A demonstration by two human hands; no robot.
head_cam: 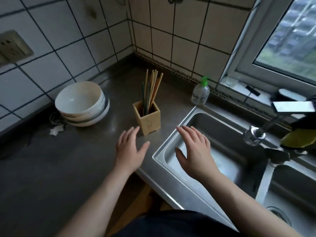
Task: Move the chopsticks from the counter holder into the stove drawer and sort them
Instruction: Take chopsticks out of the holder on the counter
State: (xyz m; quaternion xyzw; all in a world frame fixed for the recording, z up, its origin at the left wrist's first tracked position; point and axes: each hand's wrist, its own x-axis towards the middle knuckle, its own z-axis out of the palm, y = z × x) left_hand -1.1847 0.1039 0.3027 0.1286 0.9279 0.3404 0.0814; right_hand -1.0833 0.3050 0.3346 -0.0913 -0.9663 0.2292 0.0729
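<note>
Chopsticks (152, 86) stand as a loose bundle in the holder (150, 120) on the counter (51, 168), right of the stacked bowls (82, 103). The left hand (130, 151) hovers just before the holder, fingers spread and empty. The right hand (195, 151), equally open, hangs over the sink (227, 132) corner. The sticks look light, stiff and smooth, and likely to slip or scatter. They are probably best gathered in one bunch round the exposed upper shafts.

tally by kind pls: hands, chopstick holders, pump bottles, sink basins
hands: 2 (left hand, right hand)
chopstick holder: 1
pump bottle: 1
sink basins: 2
total: 6
</note>
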